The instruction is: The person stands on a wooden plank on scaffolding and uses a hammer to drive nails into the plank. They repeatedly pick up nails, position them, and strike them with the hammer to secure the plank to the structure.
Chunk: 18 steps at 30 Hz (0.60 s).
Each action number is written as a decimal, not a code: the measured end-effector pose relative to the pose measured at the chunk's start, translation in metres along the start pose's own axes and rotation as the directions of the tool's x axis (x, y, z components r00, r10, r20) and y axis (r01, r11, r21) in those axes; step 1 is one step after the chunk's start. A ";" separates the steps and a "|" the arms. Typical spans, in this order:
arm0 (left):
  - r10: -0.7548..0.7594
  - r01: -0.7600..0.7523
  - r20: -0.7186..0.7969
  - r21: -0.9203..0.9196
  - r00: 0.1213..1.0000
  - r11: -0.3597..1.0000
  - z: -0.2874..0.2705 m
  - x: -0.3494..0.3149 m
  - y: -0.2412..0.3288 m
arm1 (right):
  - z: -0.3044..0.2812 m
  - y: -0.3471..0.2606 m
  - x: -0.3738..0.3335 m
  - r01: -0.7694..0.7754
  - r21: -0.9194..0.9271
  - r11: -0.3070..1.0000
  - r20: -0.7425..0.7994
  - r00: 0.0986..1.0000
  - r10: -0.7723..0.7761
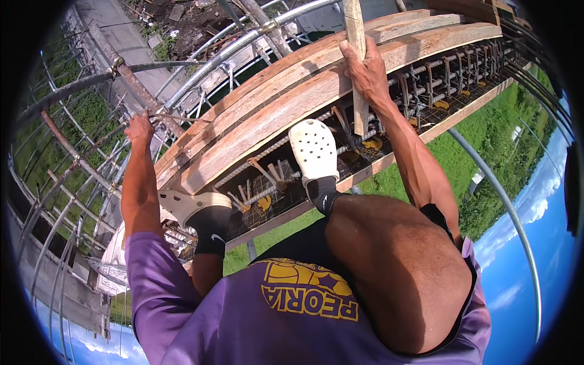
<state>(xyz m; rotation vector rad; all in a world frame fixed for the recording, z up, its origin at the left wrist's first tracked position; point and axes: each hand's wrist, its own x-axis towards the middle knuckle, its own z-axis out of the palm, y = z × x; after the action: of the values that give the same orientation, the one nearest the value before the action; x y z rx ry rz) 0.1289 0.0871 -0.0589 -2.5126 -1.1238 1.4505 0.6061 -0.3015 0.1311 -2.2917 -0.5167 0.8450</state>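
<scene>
Clenched over the curved timber formwork (292, 106), the right hand (369, 72) clasps a pale wooden batten (354, 24) crossing the formwork's far edge near the middle, while the left hand (140, 128), just off the formwork's left corner, is closed around what looks to me like a thin brown rod (182, 117).

- Place: building site, outdoors, seen from a raised position.
- Scaffolding: metal pipes (514, 216), many, crossing at the left and upper edge; some joined by clamps (115, 66).
- Timber: long boards (304, 100), rough, pale brown, set side by side along a trough.
- Steel: cage of bars (431, 88), tied, lying inside the trough.
- Ground, well below: grass (389, 185); grey paved strip (103, 21); dark earth (194, 24) with scattered debris.
- Overhead cover: open blue sky (547, 243), white clouds; daylight, hard shadows.
</scene>
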 end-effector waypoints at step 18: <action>0.254 -0.245 0.030 -0.180 0.967 0.953 -0.001 0.028 -0.047 | 0.042 0.058 0.008 0.485 -0.542 0.687 -0.002 0.817 -0.577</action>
<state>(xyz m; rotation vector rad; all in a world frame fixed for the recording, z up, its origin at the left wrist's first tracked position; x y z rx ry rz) 0.1117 0.1389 -0.0617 -2.8442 -1.0119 1.5448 0.5911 -0.3215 0.0639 -2.4261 -1.3989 0.2098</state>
